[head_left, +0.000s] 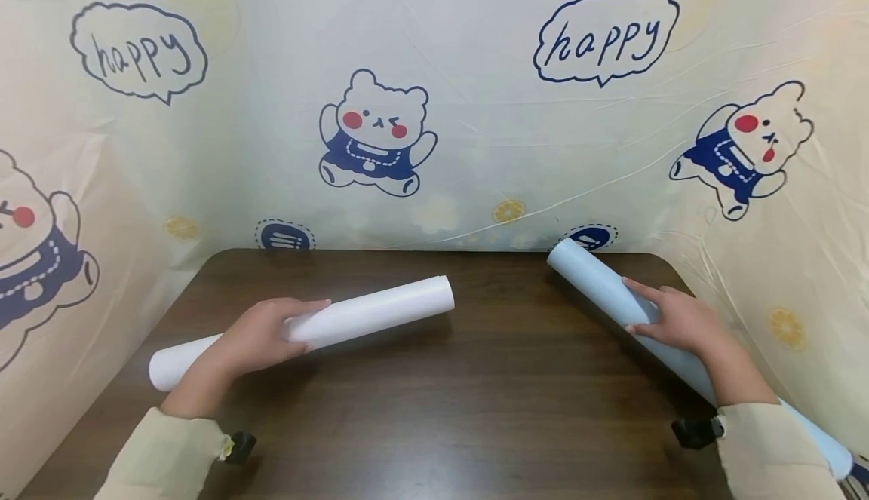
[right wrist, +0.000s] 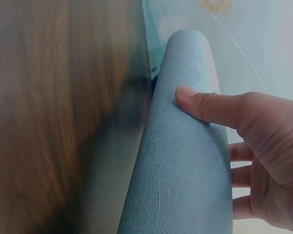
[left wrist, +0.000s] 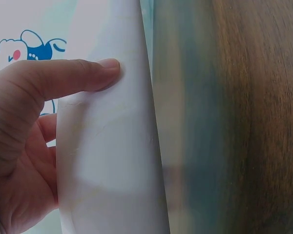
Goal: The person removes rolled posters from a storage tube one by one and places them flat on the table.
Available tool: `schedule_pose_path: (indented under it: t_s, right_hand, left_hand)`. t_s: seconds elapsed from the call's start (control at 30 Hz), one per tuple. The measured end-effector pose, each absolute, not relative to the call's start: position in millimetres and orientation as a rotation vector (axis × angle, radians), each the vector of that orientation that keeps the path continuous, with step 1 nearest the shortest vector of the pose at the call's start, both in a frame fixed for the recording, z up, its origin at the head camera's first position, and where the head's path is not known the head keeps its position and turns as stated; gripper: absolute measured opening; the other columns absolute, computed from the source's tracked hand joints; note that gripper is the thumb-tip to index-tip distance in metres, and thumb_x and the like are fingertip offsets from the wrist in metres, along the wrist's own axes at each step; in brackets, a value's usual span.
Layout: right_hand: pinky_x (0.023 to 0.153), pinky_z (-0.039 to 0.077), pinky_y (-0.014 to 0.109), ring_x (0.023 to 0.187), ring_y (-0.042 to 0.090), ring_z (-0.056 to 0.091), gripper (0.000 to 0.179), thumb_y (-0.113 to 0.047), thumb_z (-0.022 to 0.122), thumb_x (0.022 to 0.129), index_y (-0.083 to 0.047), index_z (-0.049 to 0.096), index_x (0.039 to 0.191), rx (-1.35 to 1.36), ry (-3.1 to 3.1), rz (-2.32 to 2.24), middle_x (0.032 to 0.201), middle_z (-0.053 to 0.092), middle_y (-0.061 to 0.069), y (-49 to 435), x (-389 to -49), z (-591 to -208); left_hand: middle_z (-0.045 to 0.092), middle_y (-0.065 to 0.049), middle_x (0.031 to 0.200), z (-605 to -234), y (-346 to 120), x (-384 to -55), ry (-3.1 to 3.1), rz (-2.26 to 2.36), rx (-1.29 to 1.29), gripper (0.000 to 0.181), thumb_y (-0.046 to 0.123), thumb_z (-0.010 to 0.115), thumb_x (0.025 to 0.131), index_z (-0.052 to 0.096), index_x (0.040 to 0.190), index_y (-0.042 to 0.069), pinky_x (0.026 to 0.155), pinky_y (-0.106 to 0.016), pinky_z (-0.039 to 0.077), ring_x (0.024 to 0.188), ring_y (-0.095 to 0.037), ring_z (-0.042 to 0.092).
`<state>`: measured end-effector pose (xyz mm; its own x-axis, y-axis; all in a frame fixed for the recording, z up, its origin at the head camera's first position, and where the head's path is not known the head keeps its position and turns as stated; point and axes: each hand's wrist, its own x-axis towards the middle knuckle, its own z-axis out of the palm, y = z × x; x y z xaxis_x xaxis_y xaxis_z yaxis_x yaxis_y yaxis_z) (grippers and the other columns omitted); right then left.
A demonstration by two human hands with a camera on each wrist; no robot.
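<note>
My left hand (head_left: 261, 334) grips a white roll of paper-like sheet (head_left: 380, 310) near its middle, thumb on the near side and fingers behind it. The roll slants up to the right over the left half of the table. In the left wrist view the thumb lies across the white roll (left wrist: 107, 146). My right hand (head_left: 682, 323) grips a light blue roll (head_left: 597, 277) at the right side of the table, its far end pointing to the back. Seen from the right wrist, the blue roll (right wrist: 176, 165) has a creased, textured surface, with the fingers going behind it.
Both rolls are over a dark brown wooden table (head_left: 475, 409). Behind and beside it hangs a pale curtain (head_left: 489, 145) printed with bears and "happy" bubbles. The blue roll's near end reaches past the right table edge, close to the curtain.
</note>
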<state>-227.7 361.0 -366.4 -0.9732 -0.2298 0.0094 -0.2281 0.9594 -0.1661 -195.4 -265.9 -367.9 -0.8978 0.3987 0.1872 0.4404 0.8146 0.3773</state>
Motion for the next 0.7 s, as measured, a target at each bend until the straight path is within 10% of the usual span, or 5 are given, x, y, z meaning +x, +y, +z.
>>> schedule_pose_path:
  t_s: [0.7]
  right_hand:
    - [0.075,0.047,0.059,0.095,0.046,0.056,0.096,-0.047,0.075,0.081,0.005,0.03,0.147,-0.168,2.986,-0.309,0.127,0.045,0.044,423,-247,-370]
  left_hand:
    - [0.068,-0.011,0.117,-365,-268,-194,-2.893,-0.651,-0.66,0.064,0.012,0.086,0.071,0.064,0.131,0.015,0.087,-0.055,0.05,0.099,-0.029,0.063]
